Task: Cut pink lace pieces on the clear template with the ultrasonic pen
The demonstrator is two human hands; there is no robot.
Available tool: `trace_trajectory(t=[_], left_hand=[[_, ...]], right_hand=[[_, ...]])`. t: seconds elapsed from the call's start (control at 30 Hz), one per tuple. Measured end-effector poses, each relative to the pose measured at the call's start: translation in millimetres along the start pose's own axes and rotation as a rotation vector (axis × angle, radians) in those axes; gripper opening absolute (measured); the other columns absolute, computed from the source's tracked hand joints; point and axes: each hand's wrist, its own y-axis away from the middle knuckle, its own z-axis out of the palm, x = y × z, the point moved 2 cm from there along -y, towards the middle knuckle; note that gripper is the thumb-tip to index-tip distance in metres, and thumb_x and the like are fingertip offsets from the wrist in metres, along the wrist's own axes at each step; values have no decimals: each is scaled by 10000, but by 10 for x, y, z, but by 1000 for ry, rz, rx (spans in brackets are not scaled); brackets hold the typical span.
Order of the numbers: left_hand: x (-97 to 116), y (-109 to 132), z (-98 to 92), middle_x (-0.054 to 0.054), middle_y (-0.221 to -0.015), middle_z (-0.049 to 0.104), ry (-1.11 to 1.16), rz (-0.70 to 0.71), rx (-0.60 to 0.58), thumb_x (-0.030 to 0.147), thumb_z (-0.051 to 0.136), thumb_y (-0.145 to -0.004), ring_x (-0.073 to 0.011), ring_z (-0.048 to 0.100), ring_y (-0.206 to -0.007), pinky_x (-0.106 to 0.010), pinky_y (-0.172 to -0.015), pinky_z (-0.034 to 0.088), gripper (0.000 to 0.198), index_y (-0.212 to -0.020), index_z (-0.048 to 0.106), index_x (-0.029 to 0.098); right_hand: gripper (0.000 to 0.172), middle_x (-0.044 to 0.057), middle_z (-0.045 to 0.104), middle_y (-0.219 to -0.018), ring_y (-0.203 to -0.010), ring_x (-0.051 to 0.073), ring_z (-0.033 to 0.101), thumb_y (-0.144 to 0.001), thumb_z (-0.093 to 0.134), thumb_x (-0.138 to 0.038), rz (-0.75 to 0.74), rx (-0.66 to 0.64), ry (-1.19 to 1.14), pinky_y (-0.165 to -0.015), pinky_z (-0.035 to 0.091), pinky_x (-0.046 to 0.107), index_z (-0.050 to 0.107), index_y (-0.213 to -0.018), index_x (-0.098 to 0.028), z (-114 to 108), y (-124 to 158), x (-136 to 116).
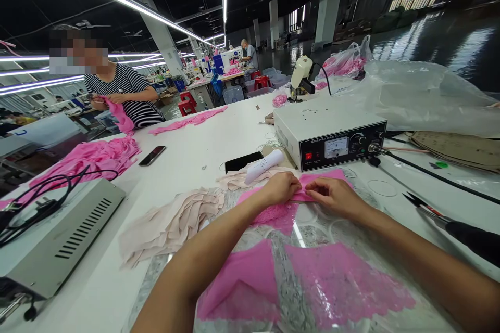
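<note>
In the head view, my left hand [282, 188] pinches a pink piece of fabric [339, 176] with bent fingers. Close beside it, my right hand [330, 195] has thumb and fingertips closed on the same fabric. A pink lacy part [273, 214] spreads below the left wrist. Nearer to me, a plain pink panel [246, 281] and a pink scallop-edged panel [344, 283] lie on a clear plastic sheet [300, 234]. Left of my forearm is a fanned stack of beige fabric pieces [175, 221]. A white roll [265, 166] rests behind my left hand.
A control box [332, 132] with a lit red switch stands behind my hands. At right lie snips [425, 207] and a black-handled tool [474, 239]. A grey box [66, 234], phone [152, 155] and pink fabric pile [94, 158] are left. A co-worker [121, 91] holds pink fabric across the table.
</note>
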Motion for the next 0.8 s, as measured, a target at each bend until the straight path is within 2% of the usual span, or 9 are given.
trace_trajectory(t=[0.27, 0.43, 0.57, 0.6, 0.7, 0.8], left_hand=[[-1, -5, 10, -81, -1144, 605, 29, 16, 30, 342, 561, -944, -189, 618, -978, -392, -843, 539, 290, -1159, 578, 149], [56, 35, -93, -79, -1112, 646, 72, 47, 127, 236, 569, -921, -176, 629, -970, -359, -893, 518, 204, -1094, 630, 147], [183, 39, -186, -96, -1248, 611, 108, 103, 189, 201, 723, -776, -215, 578, -1128, -342, -994, 461, 460, -1216, 594, 156], [221, 22, -202, -101, -1239, 617, 114, 106, 201, 192, 732, -762, -223, 579, -1127, -345, -997, 456, 454, -1197, 608, 147], [337, -50, -275, -96, -1092, 678, 143, 91, 244, 171, 610, -854, -210, 621, -1014, -335, -938, 478, 182, -1013, 688, 130], [434, -43, -426, -74, -991, 696, 198, 77, 291, 191, 512, -917, -187, 628, -935, -306, -882, 484, 203, -922, 707, 136]], right_hand=[[260, -4, 582, -786, -670, 120, 569, -963, 572, -369, -9, 20, 2, -632, 515, 270, 602, -864, -130, 35, 0, 1], [273, 1, 582, -797, -670, 119, 562, -976, 545, -384, -35, 130, 19, -639, 510, 272, 601, -872, -138, -67, -33, -16], [305, 19, 588, -840, -710, 130, 551, -976, 519, -433, -96, 236, 33, -685, 496, 298, 603, -877, -157, -236, -65, -77], [322, 23, 588, -844, -721, 135, 549, -978, 504, -448, -113, 257, 29, -690, 488, 301, 603, -873, -161, -281, -70, -108], [355, 35, 583, -854, -753, 153, 542, -969, 473, -483, -142, 319, 6, -696, 458, 310, 598, -865, -167, -412, -58, -220], [334, 52, 591, -886, -794, 174, 543, -901, 547, -498, -127, 355, -13, -717, 436, 326, 602, -913, -169, -513, 30, -310]])
